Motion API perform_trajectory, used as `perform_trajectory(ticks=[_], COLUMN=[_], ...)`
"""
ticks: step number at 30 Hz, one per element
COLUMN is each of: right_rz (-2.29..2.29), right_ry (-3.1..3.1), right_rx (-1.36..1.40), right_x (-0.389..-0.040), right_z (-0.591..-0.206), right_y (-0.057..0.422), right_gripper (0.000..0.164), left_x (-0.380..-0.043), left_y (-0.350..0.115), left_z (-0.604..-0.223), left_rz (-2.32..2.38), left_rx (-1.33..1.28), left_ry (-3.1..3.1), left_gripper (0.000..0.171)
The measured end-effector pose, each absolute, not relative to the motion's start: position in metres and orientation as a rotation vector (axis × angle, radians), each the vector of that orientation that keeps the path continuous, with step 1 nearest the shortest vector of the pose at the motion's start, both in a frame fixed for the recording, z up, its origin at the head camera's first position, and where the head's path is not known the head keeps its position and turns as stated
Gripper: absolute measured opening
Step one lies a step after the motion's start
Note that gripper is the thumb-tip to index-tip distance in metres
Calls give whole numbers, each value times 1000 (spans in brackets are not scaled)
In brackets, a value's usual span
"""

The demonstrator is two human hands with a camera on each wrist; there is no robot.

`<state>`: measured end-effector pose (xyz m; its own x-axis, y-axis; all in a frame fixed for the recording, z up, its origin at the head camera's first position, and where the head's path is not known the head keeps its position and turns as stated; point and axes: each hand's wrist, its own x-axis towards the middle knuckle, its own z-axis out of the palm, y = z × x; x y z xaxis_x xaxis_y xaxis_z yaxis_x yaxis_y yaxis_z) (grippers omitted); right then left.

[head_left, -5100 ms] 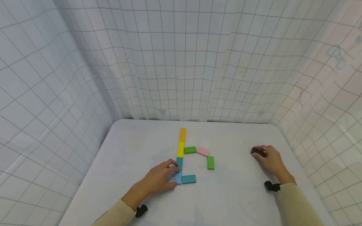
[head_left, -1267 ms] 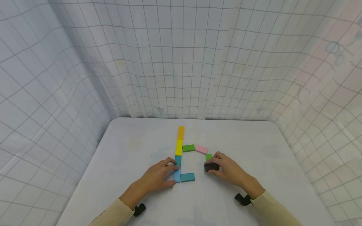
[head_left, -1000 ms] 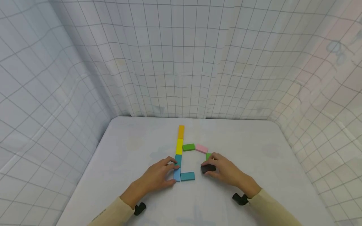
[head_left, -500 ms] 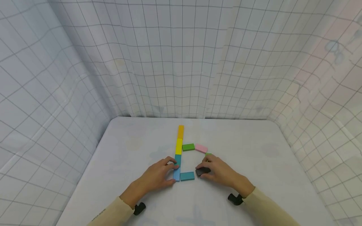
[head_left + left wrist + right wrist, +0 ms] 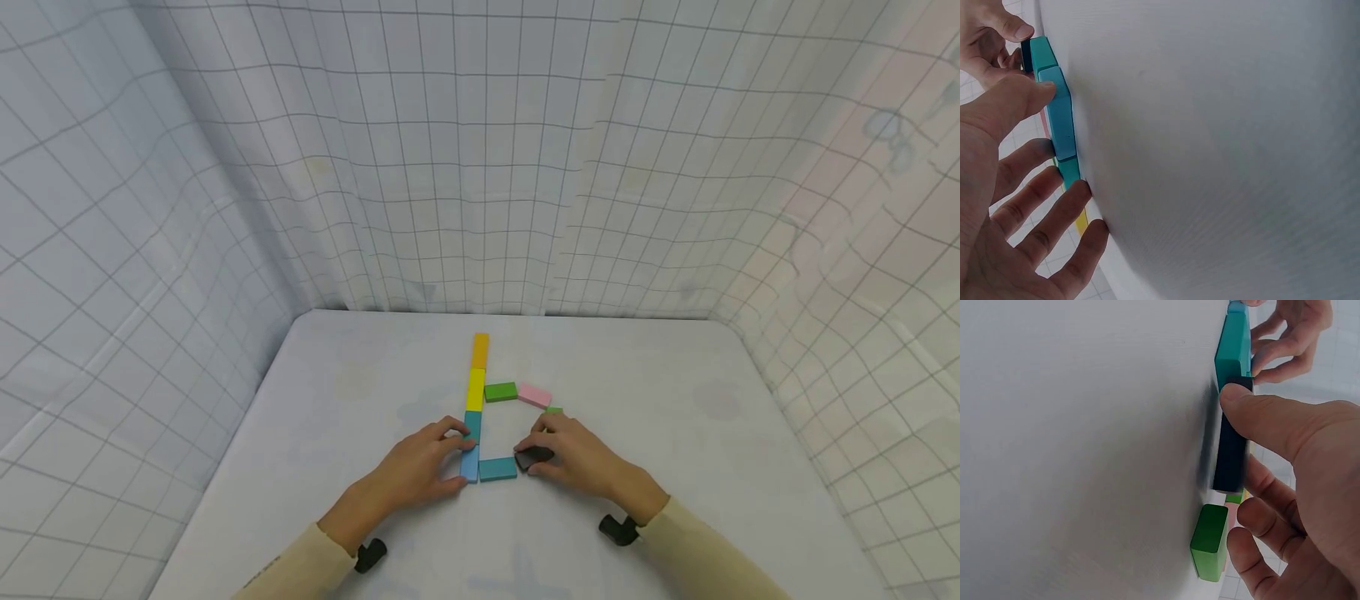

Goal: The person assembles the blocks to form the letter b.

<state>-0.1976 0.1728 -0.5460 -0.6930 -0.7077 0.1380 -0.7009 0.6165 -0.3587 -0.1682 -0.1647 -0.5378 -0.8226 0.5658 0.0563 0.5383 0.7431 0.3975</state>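
Note:
My right hand (image 5: pixel 581 462) pinches a black rectangular block (image 5: pixel 534 456) between thumb and fingers. One end of it is at the right end of a teal block (image 5: pixel 498 469); I cannot tell whether they touch. In the right wrist view, a shadow shows beside the black block (image 5: pixel 1230 456). My left hand (image 5: pixel 420 467) lies beside a column of blocks, with fingers spread and thumb and fingertips against the light blue block (image 5: pixel 469 465) and the upper teal block (image 5: pixel 472 425). A green block (image 5: pixel 554 410) is mostly hidden behind my right hand.
Yellow (image 5: pixel 476 390) and orange (image 5: pixel 481 351) blocks continue the column away from me. From it, a green block (image 5: pixel 501 392) and a slanted pink block (image 5: pixel 535 395) curve right. Gridded white curtains (image 5: pixel 480 183) enclose the white table (image 5: pixel 645 383) on the back and sides.
My right hand has carried the black block from the table's right side leftward, past the right-hand green block, to the teal block's end. The left hand has stayed at the column.

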Motion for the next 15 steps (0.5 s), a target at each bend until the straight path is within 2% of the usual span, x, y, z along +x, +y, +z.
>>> perform_trajectory(ticks=[15], right_rz=[-568], right_ry=[2798], right_rx=[-1217], right_x=[-198], right_z=[-545], right_y=[171], right_gripper=[37], left_x=[-170], left_y=[-165], left_z=[-544], left_rz=[619], left_rx=[921], left_ry=[2886], left_gripper=[51])
